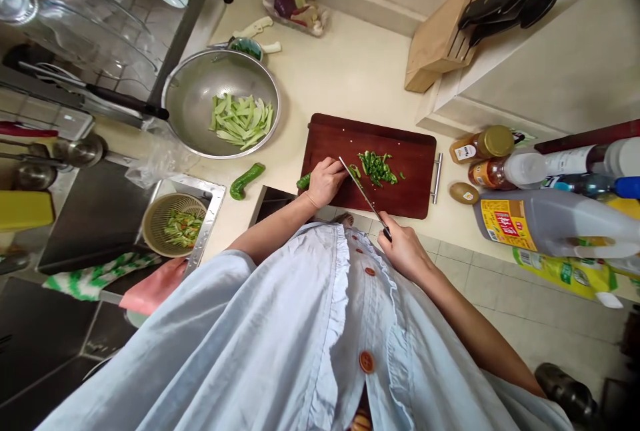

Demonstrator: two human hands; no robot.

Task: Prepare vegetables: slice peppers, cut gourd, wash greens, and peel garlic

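My left hand [326, 181] is curled over a green pepper [303, 182] at the near left of a dark red cutting board [420, 151], pinning it down. My right hand [404, 249] grips the black handle of a knife [359, 186], whose blade slants up to the pepper just beside my left fingers. A heap of cut green pepper pieces [377, 167] lies on the board to the right of the blade.
A steel bowl [195, 84] of pale green slices and a whole green pepper [246, 180] sit left of the board. A sink strainer [160, 214] holds scraps. A knife block [443, 38] stands behind; sauce bottles [483, 144], an oil jug [555, 221] and a kiwi [463, 192] crowd the right.
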